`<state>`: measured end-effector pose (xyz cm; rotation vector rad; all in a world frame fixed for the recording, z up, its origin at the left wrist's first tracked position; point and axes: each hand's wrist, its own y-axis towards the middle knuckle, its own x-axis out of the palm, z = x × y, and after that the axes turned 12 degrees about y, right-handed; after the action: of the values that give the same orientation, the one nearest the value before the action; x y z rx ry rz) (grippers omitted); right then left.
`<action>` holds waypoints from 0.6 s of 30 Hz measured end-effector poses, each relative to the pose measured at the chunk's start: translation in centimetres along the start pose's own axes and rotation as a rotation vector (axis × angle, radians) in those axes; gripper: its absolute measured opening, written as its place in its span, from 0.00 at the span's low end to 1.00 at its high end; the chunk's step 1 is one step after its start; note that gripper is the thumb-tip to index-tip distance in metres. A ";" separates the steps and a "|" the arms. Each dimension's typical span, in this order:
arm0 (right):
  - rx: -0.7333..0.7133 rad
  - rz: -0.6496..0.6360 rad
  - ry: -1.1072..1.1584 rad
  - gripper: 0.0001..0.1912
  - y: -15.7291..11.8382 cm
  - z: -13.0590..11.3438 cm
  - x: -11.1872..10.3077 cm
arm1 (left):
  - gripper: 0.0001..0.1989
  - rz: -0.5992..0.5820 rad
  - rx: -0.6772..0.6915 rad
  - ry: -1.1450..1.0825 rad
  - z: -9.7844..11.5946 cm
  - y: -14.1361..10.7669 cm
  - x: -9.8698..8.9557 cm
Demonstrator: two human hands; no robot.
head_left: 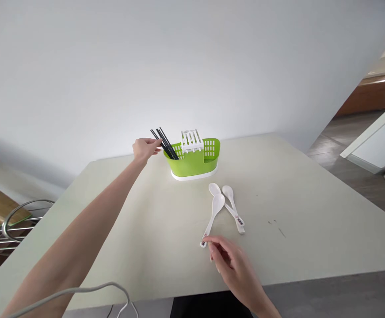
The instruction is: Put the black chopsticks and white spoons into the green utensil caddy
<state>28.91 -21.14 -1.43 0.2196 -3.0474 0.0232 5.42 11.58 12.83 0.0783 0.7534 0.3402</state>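
Black chopsticks (169, 146) lean to the left in the left compartment of a green cutlery basket (192, 167) with a white base. My left hand (146, 148) pinches their upper part at the basket's left rim. Three white spoons lie near the middle of the table. The nearest spoon (216, 204) rests partly over a second spoon (215, 189), and a third spoon (228, 192) is at their right. With curled fingers, my right hand (230, 267) is at the handle end of the nearest spoon, fingertips touching it.
A slotted white piece (192, 140) sits on the middle of the basket. Behind the pale table (295, 207) rises a white wall (192, 66). A metal rack (13, 229) stands off the left edge, and a grey cable (79, 289) crosses the lower left.
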 end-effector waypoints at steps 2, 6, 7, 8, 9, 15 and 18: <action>-0.008 0.001 -0.007 0.23 0.0 0.0 0.0 | 0.14 -0.011 0.002 0.015 0.0 -0.1 0.1; -0.023 0.013 -0.016 0.23 -0.1 0.0 0.0 | 0.18 -0.020 0.015 0.014 -0.7 -0.3 0.1; -0.022 0.013 -0.017 0.23 -0.1 0.0 0.0 | 0.20 -0.005 0.013 0.002 -1.1 -0.4 0.1; -0.020 0.012 -0.018 0.23 -0.1 0.0 0.0 | 0.22 0.015 0.009 -0.013 -1.6 -0.6 0.2; -0.017 0.011 -0.020 0.23 -0.1 -0.1 0.1 | 0.24 0.036 0.004 -0.032 -2.1 -0.8 0.3; 0.000 0.016 -0.037 0.22 0.0 0.0 0.2 | 0.27 -0.011 -0.087 -0.092 -8.3 -3.1 1.5; 0.020 0.002 -0.058 0.22 -0.1 0.0 0.2 | 0.27 -0.126 -0.082 -0.103 -11.5 -4.5 2.3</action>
<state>28.77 -21.25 -1.40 0.2224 -3.1065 0.0483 0.33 7.54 2.05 -0.0287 0.6382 0.2451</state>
